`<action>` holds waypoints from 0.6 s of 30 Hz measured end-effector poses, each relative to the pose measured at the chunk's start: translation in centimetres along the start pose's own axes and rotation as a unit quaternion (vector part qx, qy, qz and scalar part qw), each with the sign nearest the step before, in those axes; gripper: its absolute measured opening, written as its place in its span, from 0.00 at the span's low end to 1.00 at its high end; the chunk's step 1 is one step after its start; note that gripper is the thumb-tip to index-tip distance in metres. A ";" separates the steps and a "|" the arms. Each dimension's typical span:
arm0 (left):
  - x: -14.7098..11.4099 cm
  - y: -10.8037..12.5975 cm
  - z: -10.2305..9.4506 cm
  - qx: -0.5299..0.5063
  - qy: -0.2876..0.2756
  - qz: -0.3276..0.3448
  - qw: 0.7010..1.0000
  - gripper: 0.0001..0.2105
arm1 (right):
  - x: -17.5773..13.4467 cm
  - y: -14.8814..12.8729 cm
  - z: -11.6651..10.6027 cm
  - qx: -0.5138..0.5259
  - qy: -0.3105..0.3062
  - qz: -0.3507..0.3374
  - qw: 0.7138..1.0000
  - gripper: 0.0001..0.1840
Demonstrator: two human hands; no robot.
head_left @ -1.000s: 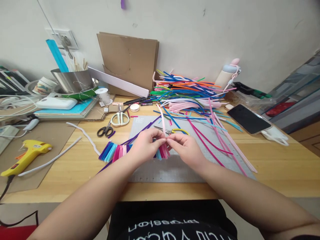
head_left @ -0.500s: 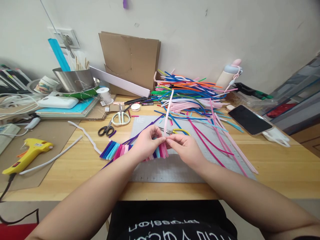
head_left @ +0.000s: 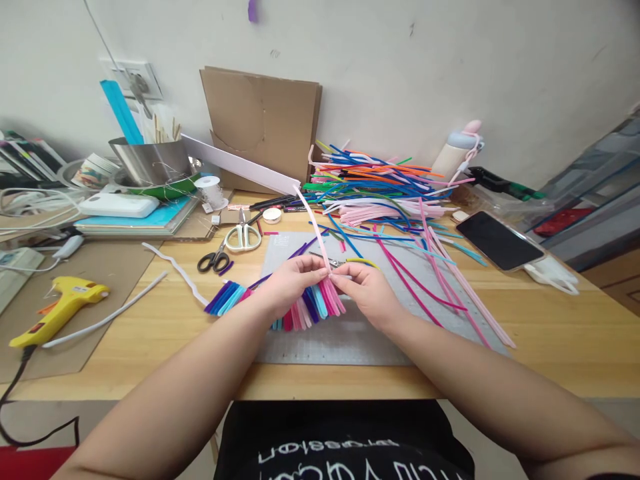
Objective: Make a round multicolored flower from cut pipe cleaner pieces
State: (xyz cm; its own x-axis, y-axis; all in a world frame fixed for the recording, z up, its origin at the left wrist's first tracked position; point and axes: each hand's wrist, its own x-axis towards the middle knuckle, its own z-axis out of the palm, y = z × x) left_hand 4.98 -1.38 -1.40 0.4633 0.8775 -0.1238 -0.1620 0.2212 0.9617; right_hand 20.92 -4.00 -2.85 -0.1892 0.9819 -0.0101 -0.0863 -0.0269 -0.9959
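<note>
Both hands meet over the grey cutting mat. My left hand is closed, its fingers pinching a pale pink pipe cleaner that sticks up and leans left. My right hand is closed too, thumb and forefinger at the lower end of that same pipe cleaner. Below the fingers hangs a row of folded pipe cleaners in pink, purple, light blue and magenta; its left part shows past my left wrist. The exact join at the fingertips is hidden. Yellow-handled pliers lie just behind my hands.
A heap of coloured pipe cleaners lies at the back. Scissors and black-handled scissors rest left of the mat. A yellow glue gun lies far left, a phone on the right. Loose pink pipe cleaners cross the mat.
The pale pink pipe cleaner has swung from nearly upright to leaning left. The folded row has turned slightly, and more of it shows under my left hand.
</note>
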 end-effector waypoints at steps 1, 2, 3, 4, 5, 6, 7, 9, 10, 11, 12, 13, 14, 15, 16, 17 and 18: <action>0.0 0.0 0.0 -0.005 0.000 -0.002 1.000 0.12 | 0.0 0.0 0.0 0.006 0.003 0.006 1.000 0.12; 0.0 0.1 0.0 -0.007 -0.001 -0.004 1.000 0.12 | 0.0 0.1 0.0 0.011 0.005 0.011 1.000 0.12; 0.0 0.1 0.0 -0.007 0.000 -0.003 1.000 0.12 | -0.1 0.1 0.0 0.017 0.008 0.018 1.000 0.13; 0.0 0.1 0.1 -0.006 0.002 -0.003 1.000 0.12 | -0.1 0.1 0.0 0.024 0.011 0.024 0.999 0.13; 0.0 0.1 0.1 -0.005 0.005 -0.002 1.000 0.11 | -0.1 0.1 0.1 0.031 0.013 0.030 0.999 0.13; 0.0 0.1 0.1 -0.003 0.010 -0.001 1.000 0.11 | -0.2 0.1 0.1 0.037 0.016 0.035 0.999 0.14; 0.1 0.1 0.1 0.000 0.014 -0.001 1.000 0.12 | -0.2 0.1 0.1 0.042 0.016 0.040 0.998 0.14; 0.1 0.0 0.1 0.003 0.023 -0.003 1.000 0.12 | -0.2 0.1 0.2 0.043 0.014 0.046 0.998 0.15; 0.2 -0.1 0.1 0.005 0.025 -0.005 1.000 0.12 | -0.2 0.1 0.3 0.040 0.012 0.046 0.998 0.15; 0.2 -0.1 0.1 0.006 0.025 -0.007 1.000 0.13 | -0.2 0.1 0.3 0.037 0.012 0.045 0.998 0.15; 0.2 -0.2 0.1 0.008 0.025 -0.007 1.000 0.13 | -0.1 0.2 0.3 0.034 0.013 0.043 0.998 0.15; 0.2 -0.2 0.1 0.013 0.024 -0.005 1.000 0.13 | -0.1 0.2 0.3 0.031 0.015 0.040 0.999 0.14; 0.2 -0.2 0.1 0.019 0.023 -0.004 1.000 0.12 | -0.1 0.3 0.3 0.029 0.017 0.038 0.999 0.14; 0.2 -0.2 0.1 0.028 0.023 -0.002 0.999 0.12 | -0.1 0.4 0.3 0.027 0.018 0.035 0.999 0.13; 0.2 -0.2 0.1 0.039 0.024 0.000 0.999 0.12 | 0.0 0.5 0.2 0.023 0.020 0.032 0.999 0.13; 0.2 -0.2 0.1 0.050 0.024 0.003 0.998 0.12 | 0.0 0.6 0.2 0.020 0.021 0.030 0.999 0.12; 0.2 -0.2 0.2 0.061 0.024 0.005 0.998 0.12 | 0.0 0.7 0.2 0.018 0.022 0.029 0.999 0.11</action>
State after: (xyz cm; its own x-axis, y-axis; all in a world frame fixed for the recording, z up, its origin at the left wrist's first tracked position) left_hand 5.24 -1.32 -1.61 0.4190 0.8996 -0.1227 -0.0584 0.1616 0.9851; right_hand 20.67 -4.06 -3.51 -0.1515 0.9858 -0.0719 -0.1119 -0.0893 -0.9897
